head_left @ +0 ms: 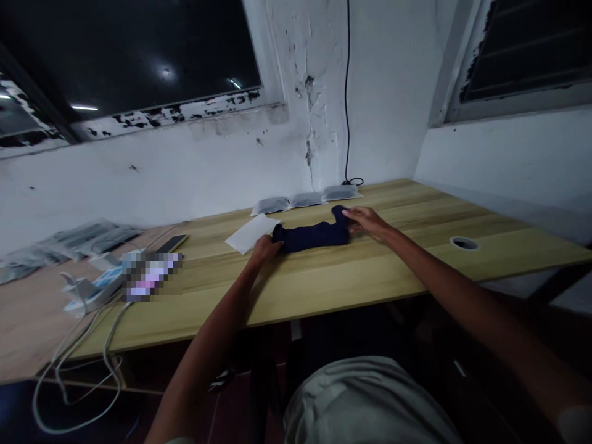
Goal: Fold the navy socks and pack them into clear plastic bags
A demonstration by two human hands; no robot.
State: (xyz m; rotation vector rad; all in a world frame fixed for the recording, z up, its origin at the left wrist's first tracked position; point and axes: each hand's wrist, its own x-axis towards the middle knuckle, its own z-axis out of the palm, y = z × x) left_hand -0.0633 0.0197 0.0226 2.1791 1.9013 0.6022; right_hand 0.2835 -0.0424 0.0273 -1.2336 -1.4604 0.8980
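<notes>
- Dim room corner, patchy white plaster wall (383,105) with bits flaking off, and a long yellowish wood-grain table (393,277) set up against it.
- Main item is a dark navy, soft fabric piece shaped like a sock (309,238), lying across the middle of the tabletop, one end to the left, the bent end to the right and poking toward the far side.
- Biggest risk, probably: uneven tugging from the two ends. It looks soft and slightly wrinkled, so it could twist or bunch up.
- Next one: a flat white paper-like sheet (250,235) sits just beyond the left hand (266,248), so a careless knuckle swipe might crease it or shove it along.
- Far side has a row of three pale, filmy packets (305,199) by the wall; overreaching could knock them out of line.
- Loose white cables (111,336) loop past the near left edge, well apart from the hands. A snag there could drag the white power strip (104,293).
- Pose-wise, both forearms (219,320) stretch forward from the near side and angle inward, wrists low.
- Left grip: thumb and fingers look pinched on the fabric's left end, close to the wood.
- Right hand (365,222): back up, fingertips on the bent end. Kinda blurry, so can't tell whether that's a firm pinch or just a touch.
</notes>
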